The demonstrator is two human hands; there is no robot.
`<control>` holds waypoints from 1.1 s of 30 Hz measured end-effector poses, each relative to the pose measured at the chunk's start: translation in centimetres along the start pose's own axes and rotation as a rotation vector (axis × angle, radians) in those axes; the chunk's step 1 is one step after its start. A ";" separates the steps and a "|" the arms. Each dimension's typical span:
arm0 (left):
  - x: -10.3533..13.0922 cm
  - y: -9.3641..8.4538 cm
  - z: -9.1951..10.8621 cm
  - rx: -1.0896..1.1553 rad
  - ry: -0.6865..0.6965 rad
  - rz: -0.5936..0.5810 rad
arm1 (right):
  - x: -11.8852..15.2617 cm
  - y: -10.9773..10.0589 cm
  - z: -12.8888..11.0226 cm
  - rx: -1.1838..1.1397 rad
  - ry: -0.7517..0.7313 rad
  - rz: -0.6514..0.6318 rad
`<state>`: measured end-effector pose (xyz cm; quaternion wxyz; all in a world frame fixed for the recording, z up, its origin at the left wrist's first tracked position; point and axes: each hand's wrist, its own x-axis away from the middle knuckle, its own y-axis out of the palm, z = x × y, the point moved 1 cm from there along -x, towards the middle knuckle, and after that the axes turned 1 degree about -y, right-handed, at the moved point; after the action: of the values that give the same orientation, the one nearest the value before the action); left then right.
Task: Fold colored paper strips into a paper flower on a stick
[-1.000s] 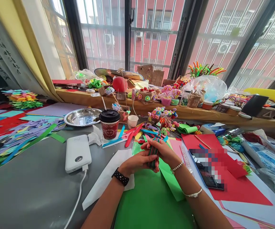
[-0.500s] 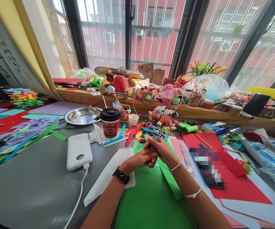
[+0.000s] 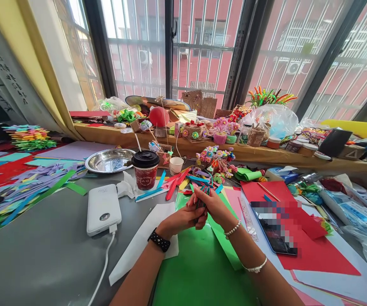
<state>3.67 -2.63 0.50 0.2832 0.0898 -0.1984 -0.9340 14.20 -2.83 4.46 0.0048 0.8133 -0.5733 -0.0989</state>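
Both hands meet above the green sheet (image 3: 199, 263), closed around a small bundle of thin multicoloured strips (image 3: 201, 204). My left hand (image 3: 183, 217), with a black band on its wrist, grips the bundle from the left and below. Wrapped over its right side and top is my right hand (image 3: 213, 205), which wears a beaded bracelet. Ends of the strips poke out at the top, while fingers hide most of the bundle. Just beyond the hands lie loose red and blue paper strips (image 3: 173, 186).
Left of the hands are a white power bank (image 3: 102, 208) with a cable, a lidded cup (image 3: 145, 172) with a straw, and a steel plate (image 3: 91, 163). A phone (image 3: 274, 233) rests on red paper (image 3: 317, 250) at right. Yarn flowers (image 3: 217, 159) stand behind.
My view has tilted up a little, so the tabletop things sit slightly lower. The hands stay together on the bundle, which is now more covered by the fingers.
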 end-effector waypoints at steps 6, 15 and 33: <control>0.7 0.5 0.8 0.102 0.000 -0.221 | 1.0 -0.1 -1.6 0.037 -0.071 -0.231; 1.2 0.5 1.0 0.179 -0.053 -0.322 | 1.1 -0.1 -1.3 -0.053 -0.005 -0.307; -0.2 0.9 1.4 -0.510 0.425 0.660 | -0.4 -1.6 -0.2 -0.224 -0.139 0.128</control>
<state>3.91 -2.71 2.20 0.6128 0.1389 0.0820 -0.7736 15.56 -1.90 4.53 0.0622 0.7606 -0.6085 -0.2177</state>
